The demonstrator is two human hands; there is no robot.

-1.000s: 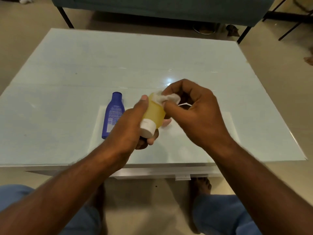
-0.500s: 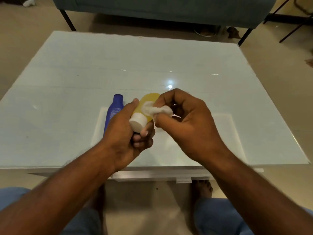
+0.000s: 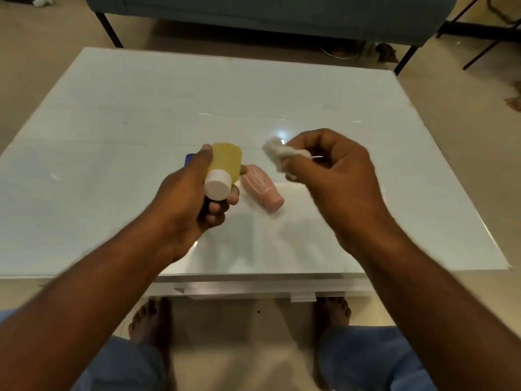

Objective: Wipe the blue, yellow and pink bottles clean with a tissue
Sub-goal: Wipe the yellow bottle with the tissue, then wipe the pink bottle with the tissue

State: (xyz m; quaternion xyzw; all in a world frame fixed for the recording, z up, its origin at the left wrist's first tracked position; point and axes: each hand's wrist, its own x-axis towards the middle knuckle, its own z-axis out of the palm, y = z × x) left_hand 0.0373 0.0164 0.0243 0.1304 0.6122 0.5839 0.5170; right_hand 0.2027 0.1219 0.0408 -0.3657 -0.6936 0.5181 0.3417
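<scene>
My left hand (image 3: pixel 186 204) grips the yellow bottle (image 3: pixel 227 160) above the table, its white cap (image 3: pixel 217 184) pointing toward me. My right hand (image 3: pixel 335 179) pinches a crumpled white tissue (image 3: pixel 277 153), held apart from the bottle to its right. The pink bottle (image 3: pixel 260 187) lies on its side on the table between my hands, cap toward the near right. Only a small tip of the blue bottle (image 3: pixel 189 158) shows behind my left thumb; the rest is hidden by my hand.
The glossy white table (image 3: pixel 141 114) has its near edge just above my knees and bare feet. A dark sofa (image 3: pixel 253 9) on black legs stands beyond the far edge. A white sheet (image 3: pixel 298 235) lies under the bottles.
My right hand has pulled the tissue off the yellow bottle and moved right. The left hand turned the bottle so its cap faces me. The pink bottle has come into view.
</scene>
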